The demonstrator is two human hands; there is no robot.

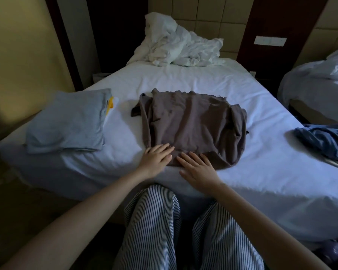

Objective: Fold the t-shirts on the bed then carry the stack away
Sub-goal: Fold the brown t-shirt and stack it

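A brown t-shirt (191, 123) lies partly folded in the middle of the white bed (261, 172), its sides turned in. My left hand (156, 158) rests flat on its near left corner, fingers spread. My right hand (197, 168) lies flat on its near edge, beside the left one. Neither hand grips the cloth. To the left sits a stack of folded shirts (66, 123), light blue on top with a yellow edge showing beneath. An unfolded blue garment (326, 139) lies crumpled at the bed's right edge.
A rumpled white duvet (180, 47) is heaped at the head of the bed. A second bed (316, 82) stands to the right across a narrow gap. My legs in striped trousers (164, 230) press against the bed's near edge.
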